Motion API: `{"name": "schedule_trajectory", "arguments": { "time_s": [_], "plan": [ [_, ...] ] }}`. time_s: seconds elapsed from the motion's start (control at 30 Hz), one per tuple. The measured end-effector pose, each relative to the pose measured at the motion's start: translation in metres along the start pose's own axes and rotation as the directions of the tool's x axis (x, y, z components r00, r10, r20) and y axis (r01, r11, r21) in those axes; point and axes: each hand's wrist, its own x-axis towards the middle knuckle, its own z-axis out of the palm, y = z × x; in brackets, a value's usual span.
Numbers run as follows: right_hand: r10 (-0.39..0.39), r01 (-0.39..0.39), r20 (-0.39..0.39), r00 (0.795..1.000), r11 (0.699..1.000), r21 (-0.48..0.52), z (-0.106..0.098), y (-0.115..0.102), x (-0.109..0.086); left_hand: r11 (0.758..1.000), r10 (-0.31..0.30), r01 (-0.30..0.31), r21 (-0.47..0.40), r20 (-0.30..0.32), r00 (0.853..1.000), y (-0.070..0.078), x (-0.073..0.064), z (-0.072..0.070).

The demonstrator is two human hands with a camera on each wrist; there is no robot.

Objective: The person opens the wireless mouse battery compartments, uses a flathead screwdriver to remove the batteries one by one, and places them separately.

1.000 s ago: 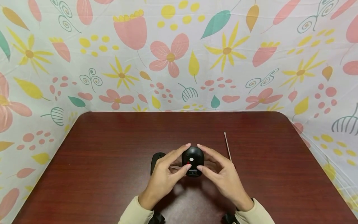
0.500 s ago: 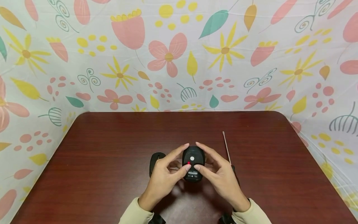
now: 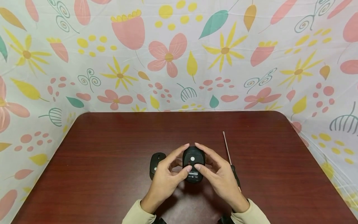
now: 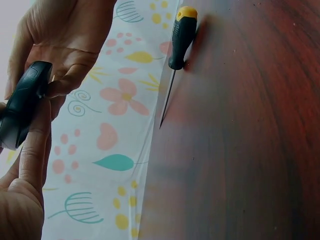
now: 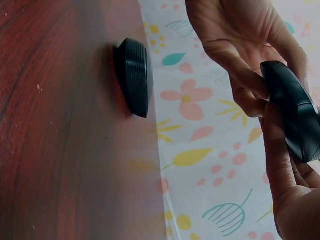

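Black plastic computer mouse [image 3: 193, 163], oval and smooth: that is what I have mid-view on the head camera, raised off the table [image 3: 112, 137] with its underside towards me, showing a round white spot [image 3: 192, 159] and white print too small to read. The person's left hand [image 3: 165, 177] and right hand [image 3: 223, 175] both hold it in a narrow pinch, thumbs on the underside, forefingers at the far edge. I take the step in hand to be a look over that underside. As I judge it, the next move calls for one hand to keep a firm hold if the other is to come free. A second black mouse [image 3: 156, 160] lies partly behind the left hand; a slim metal screwdriver with a black handle [image 3: 234, 175] lies beyond the right. The table is red-brown wood grain with rounded far corners; behind it hangs a white cloth [image 3: 98, 102] printed with pink, yellow and teal plants.

On the left wrist camera I get the held mouse edge-on, fingers around it. The screwdriver rests on the table well apart, its handle capped in yellow.

On the right wrist camera the held mouse runs to the frame's edge, while the second mouse sits on the table, touching neither hand.
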Motion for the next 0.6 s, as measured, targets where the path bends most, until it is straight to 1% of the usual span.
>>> {"name": "schedule_trajectory", "arguments": {
  "time_s": [0.3, 0.6],
  "plan": [
    [0.004, -0.004, -0.021, 1.000, 1.000, 0.000, 0.0016, 0.0002, -0.0010, 1.000, 0.005, -0.005, -0.014, 0.014, 1.000, -0.0039, -0.0001, 0.0007],
    [-0.009, 0.009, -0.047, 0.999, 1.000, 0.005, 0.0040, 0.0018, -0.0005, 0.999, -0.034, 0.034, -0.020, -0.001, 0.999, -0.0037, -0.0017, 0.0021]
  ]
}}
